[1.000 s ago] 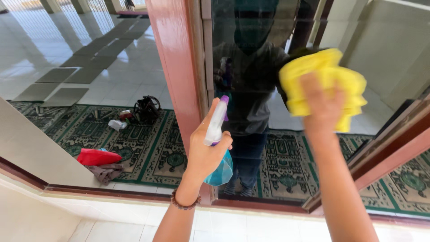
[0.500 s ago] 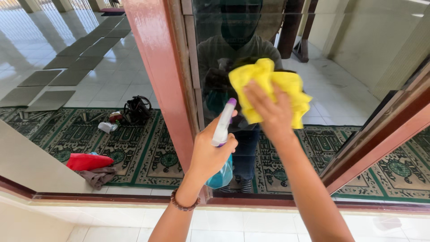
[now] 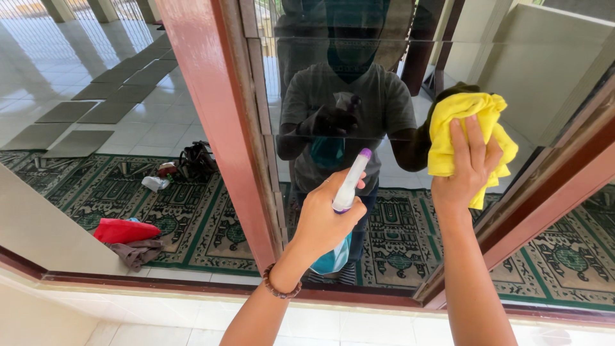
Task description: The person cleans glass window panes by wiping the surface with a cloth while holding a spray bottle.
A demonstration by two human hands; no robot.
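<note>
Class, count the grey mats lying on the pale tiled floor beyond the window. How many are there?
6 visible: two near ones, two behind them, two farther back. More may hide behind the red frame.

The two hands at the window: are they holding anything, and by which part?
The left hand grips a teal spray bottle with a white nozzle around its neck. The right hand presses a crumpled yellow cloth flat to the glass.

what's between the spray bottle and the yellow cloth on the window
Head view: only bare window glass, reflecting the person, lies between the white-and-teal plastic spray bottle and the crumpled yellow cloth.
</note>
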